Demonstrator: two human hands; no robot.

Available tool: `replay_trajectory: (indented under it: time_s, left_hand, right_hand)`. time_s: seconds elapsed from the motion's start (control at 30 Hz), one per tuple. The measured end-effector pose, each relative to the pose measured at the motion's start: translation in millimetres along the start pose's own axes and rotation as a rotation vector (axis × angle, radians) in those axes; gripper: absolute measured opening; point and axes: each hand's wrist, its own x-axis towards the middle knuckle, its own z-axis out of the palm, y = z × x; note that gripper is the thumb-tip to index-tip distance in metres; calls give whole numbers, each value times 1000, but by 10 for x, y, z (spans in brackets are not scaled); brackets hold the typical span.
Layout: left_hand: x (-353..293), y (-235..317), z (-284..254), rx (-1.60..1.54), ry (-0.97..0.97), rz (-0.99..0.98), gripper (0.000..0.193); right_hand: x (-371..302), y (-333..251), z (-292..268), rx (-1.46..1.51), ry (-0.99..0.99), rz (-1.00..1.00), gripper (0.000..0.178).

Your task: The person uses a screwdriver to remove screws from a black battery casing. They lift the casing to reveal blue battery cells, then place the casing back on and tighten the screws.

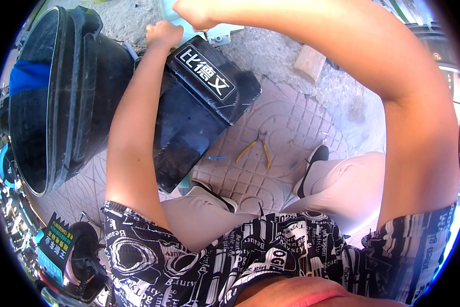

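At the far edge my left hand [164, 35] is curled closed, its fingertips turned away beside the upper end of a black plastic casing [189, 130] with a white-lettered label. Just right of it and farther out, my right hand [195, 15] is also closed, next to a pale blue panel [168, 13]. What either hand grips is hidden. A small light-coloured metal bracket [219, 39] sits below the right hand, at the casing's far end. The casing lies tilted on the paving, partly behind my left forearm.
A large black tub [79, 102] with a blue cloth [30, 75] inside tips sideways at left. Yellow-handled pliers [267, 153] and a small blue piece [216, 157] lie on the tiles between my feet. A wooden block [309, 63] rests on rough concrete. Parked scooters [76, 256] stand lower left.
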Motion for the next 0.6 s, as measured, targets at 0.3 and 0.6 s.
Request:
replay_trajectory:
  time_s: [0.3,0.6]
  left_hand:
    - [60,481,84,-198,-280,651,33]
    - [72,725,11,-178,-463,404,36]
  right_hand:
    - [-134,226,134,153,110,60,21]
    - [55,530,161,80,-255,51,24]
